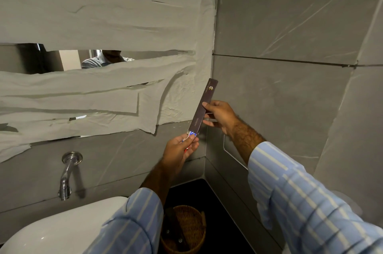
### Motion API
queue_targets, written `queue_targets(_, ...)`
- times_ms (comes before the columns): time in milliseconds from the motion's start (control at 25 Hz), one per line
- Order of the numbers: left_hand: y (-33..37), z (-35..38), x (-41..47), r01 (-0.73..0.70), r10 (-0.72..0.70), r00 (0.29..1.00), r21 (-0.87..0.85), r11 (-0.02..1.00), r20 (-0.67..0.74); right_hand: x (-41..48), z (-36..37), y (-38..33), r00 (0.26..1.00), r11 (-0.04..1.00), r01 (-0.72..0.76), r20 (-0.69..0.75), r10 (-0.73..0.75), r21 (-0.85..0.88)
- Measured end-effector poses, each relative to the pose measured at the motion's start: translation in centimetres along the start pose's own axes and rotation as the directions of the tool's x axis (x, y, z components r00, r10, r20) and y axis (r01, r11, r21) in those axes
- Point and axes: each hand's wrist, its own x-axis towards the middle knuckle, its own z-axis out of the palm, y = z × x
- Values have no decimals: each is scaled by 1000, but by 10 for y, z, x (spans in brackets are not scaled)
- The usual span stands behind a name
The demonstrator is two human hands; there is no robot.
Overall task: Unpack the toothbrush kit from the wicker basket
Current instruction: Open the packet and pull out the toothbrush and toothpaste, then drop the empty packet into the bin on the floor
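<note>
A long dark brown toothbrush kit box (204, 102) is held up in front of the grey wall, tilted, its lower end open. My right hand (220, 115) grips the box around its middle. My left hand (179, 148) is just below the open end, pinching the white, blue and red contents (189, 136) that stick out of it. The round wicker basket (193, 231) stands on the dark counter far below, between my forearms, with dark packets still inside.
A white basin (62, 231) sits at the lower left under a chrome wall spout (67, 175). The mirror (68, 60) behind is mostly covered with paper strips. Grey tiled walls meet in a corner right behind the box. The dark counter (209, 195) is narrow.
</note>
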Motion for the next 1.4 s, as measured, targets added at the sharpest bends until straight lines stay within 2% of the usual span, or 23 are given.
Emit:
queue_targets(80, 4, -2, 1, -54, 61, 998, 305, 951, -14, 2, -2, 1, 998, 1000, -5, -55, 5, 11)
queue_targets(160, 9, -5, 4, -157, 174, 984, 576, 802, 26, 3, -4, 1, 995, 1000, 11, -100, -10, 7)
queue_targets(240, 14, -7, 3, -232, 265, 962, 705, 670, 65, 4, -6, -1, 989, 999, 40, -145, -39, 2)
queue_targets(280, 17, -8, 1, -248, 288, 955, 725, 642, 72, 4, -9, -3, 985, 998, 56, -166, -54, 6)
queue_targets(440, 21, -19, -10, -265, 302, 950, 725, 636, 83, 2, -20, -17, 962, 991, 126, -250, -110, 50)
queue_targets(560, 19, -33, -16, -265, 306, 950, 684, 680, 64, -4, -28, -25, 931, 978, 197, -325, -165, 69)
queue_targets(760, 16, -46, -21, -220, 291, 957, 657, 721, 1, -15, -42, -22, 896, 975, 222, -393, -206, -6)
queue_targets(1040, -4, -29, -21, -111, 151, 989, 642, 759, -7, -40, -56, 26, 937, 994, 16, -346, -52, -104)
queue_targets(1200, -33, -13, -29, 25, 11, 999, 717, 696, -45, -72, -64, 70, 941, 977, -145, -326, 87, -159)
queue_targets(1280, -50, -9, -41, 115, -76, 993, 695, 709, -87, -89, -70, 95, 943, 956, -210, -301, 142, -205)
queue_targets(1400, -86, -12, -59, 298, -297, 950, 584, 755, -100, -113, -79, 136, 931, 912, -309, -284, 231, -269)
